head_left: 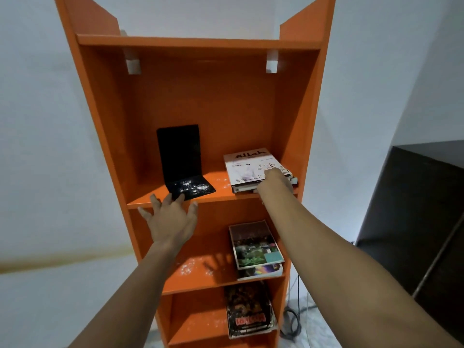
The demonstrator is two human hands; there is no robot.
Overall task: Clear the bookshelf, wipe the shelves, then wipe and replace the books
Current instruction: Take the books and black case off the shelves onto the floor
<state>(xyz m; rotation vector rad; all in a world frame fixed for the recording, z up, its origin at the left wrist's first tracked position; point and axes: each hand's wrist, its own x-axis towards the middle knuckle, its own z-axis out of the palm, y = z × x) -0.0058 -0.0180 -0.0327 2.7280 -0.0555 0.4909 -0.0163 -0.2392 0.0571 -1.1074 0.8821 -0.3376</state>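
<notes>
An orange bookshelf (pixel 200 101) stands before me. On its upper shelf a white-covered book (pixel 247 167) tops a small flat stack at the right. My right hand (pixel 275 180) rests on that stack's front corner, fingers curled over it. A black L-shaped bookend (pixel 180 156) stands at the left, its dusty base lying on the shelf. My left hand (pixel 170 217) is spread open, fingertips touching the shelf's front edge just below the bookend. The middle shelf holds a stack topped by a photo-covered book (pixel 254 243). A dark-covered book (pixel 247 310) lies on the lower shelf.
White dust speckles the upper and middle shelf boards. A dark cabinet (pixel 414 209) stands to the right. Cables (pixel 292 320) trail on the floor beside the bookshelf. White walls lie behind and to the left.
</notes>
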